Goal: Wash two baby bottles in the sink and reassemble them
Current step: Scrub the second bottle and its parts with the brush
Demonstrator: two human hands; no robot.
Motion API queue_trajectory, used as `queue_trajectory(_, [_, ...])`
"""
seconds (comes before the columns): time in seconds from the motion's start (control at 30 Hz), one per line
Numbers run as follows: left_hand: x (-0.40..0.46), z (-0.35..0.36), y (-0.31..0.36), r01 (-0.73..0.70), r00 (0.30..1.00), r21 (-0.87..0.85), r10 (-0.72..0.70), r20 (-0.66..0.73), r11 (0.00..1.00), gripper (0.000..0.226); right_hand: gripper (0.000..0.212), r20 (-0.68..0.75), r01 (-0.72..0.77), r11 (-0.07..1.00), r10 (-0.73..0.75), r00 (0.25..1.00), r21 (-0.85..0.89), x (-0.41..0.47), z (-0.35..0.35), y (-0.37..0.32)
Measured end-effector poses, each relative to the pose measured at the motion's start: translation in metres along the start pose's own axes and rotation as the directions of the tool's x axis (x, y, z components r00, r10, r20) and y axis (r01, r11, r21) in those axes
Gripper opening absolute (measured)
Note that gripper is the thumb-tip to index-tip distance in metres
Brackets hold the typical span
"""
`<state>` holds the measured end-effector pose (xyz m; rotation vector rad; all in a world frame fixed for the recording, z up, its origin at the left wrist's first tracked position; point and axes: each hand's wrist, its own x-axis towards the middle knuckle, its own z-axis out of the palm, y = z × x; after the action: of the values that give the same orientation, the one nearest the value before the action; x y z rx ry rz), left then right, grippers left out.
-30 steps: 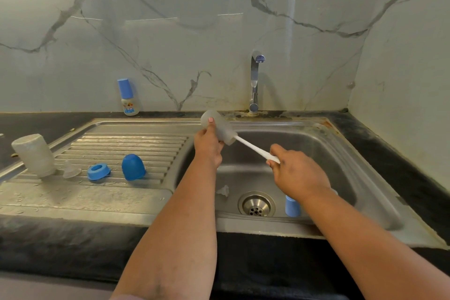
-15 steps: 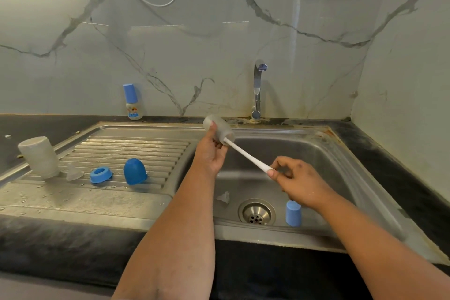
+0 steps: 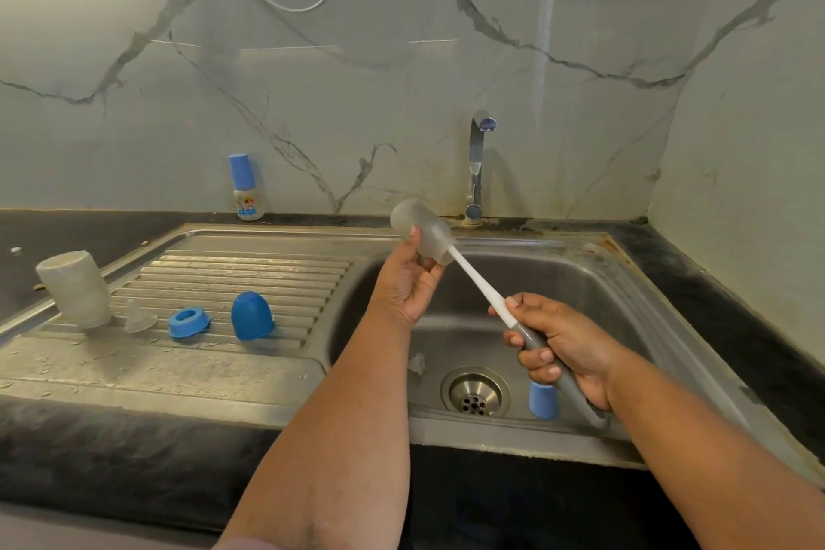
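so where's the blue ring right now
In the head view the blue ring lies on the left drainboard, between the clear teat and the blue dome cap.

Single view, head-worn, wide-angle. Looks forward and down from above the near edge of the counter [image 3: 134,451], facing the marble back wall [image 3: 402,103]. Sink [image 3: 625,281] sits centre-right, its drainboard [image 3: 241,277] running to the left edge; the tap [image 3: 477,165] stands at the far rim, just right of centre. Both forearms enter from the bottom edge, close to the lens. Right wall closes the far right corner. Straight lines bow toward the edges.
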<state>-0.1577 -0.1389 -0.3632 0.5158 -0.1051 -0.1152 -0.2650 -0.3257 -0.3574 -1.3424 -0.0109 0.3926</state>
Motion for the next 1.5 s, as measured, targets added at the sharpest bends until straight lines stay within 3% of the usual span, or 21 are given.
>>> queue_trajectory(0.17, [0.001, 0.002, 0.011, -0.043, 0.999, -0.088, 0.041, -0.018, 0.995, 0.022, 0.018, 0.054, -0.012, 0.990, 0.020, 0.998, -0.137, -0.005, -0.008, -0.006])
queue_trajectory(0.23, [-0.001, 0.005, 0.009, -0.027, 1.000, -0.084, 0.026, -0.007, 0.996, 0.026, 0.023, 0.047, -0.022, 0.997, 0.025, 0.999, -0.074, -0.006, -0.005, -0.005])
queue_trajectory(0.37, [-0.006, 0.011, -0.001, 0.020, 1.000, -0.065, -0.019, 0.024, 0.998, 0.055, 0.027, 0.027, -0.042, 0.989, 0.038, 0.999, 0.141, -0.002, 0.009, -0.001])
queue_trajectory(0.47, [-0.003, 0.006, 0.001, 0.028, 0.999, -0.096, -0.024, 0.044, 0.995, 0.049, 0.019, 0.079, -0.072, 0.982, 0.058, 0.995, 0.176, -0.002, 0.010, -0.002])
queue_trajectory(0.57, [0.000, -0.002, 0.010, 0.023, 0.998, -0.116, -0.016, 0.062, 0.993, 0.050, 0.009, 0.044, -0.038, 0.999, 0.037, 0.998, 0.010, -0.004, 0.002, -0.004])
queue_trajectory(0.67, [-0.001, 0.007, 0.012, 0.029, 0.999, -0.029, -0.028, 0.035, 0.999, 0.059, 0.011, -0.067, 0.029, 0.989, -0.039, 0.997, -0.145, -0.001, -0.002, -0.002])
queue_trajectory(0.77, [0.001, 0.013, 0.007, 0.030, 0.998, 0.084, -0.026, -0.052, 0.996, 0.049, 0.015, -0.028, 0.087, 0.952, -0.099, 0.995, -0.293, -0.002, 0.002, 0.000])
queue_trajectory(0.9, [0.006, 0.006, 0.007, 0.023, 0.990, 0.114, -0.007, -0.140, 0.993, 0.043, 0.040, 0.031, 0.112, 0.942, -0.108, 0.994, -0.316, -0.002, 0.009, 0.003])
queue_trajectory(1.03, [0.010, 0.003, 0.010, 0.006, 0.988, 0.043, 0.000, -0.151, 0.999, 0.057, 0.033, -0.011, 0.141, 0.955, -0.149, 0.989, -0.261, 0.001, 0.012, 0.004])
queue_trajectory(1.13, [0.014, 0.001, 0.012, -0.010, 0.986, -0.013, 0.008, -0.169, 1.000, 0.054, 0.016, -0.056, 0.073, 0.881, -0.112, 0.992, -0.468, 0.001, 0.013, 0.006])
queue_trajectory(1.23, [0.014, 0.002, 0.013, -0.032, 0.977, -0.020, 0.027, -0.212, 0.999, 0.050, 0.014, -0.119, 0.017, 0.765, -0.122, 0.985, -0.644, 0.002, 0.011, 0.008])
queue_trajectory(1.37, [0.013, 0.001, 0.018, -0.082, 0.974, -0.057, 0.068, -0.215, 0.995, 0.051, 0.024, -0.061, 0.043, 0.918, -0.073, 0.995, -0.395, -0.002, 0.013, 0.006])
queue_trajectory(1.5, [0.013, 0.001, 0.021, -0.052, 0.989, -0.018, 0.049, -0.141, 0.998, 0.042, 0.027, -0.071, 0.044, 0.931, -0.075, 0.995, -0.362, -0.002, 0.009, 0.002])
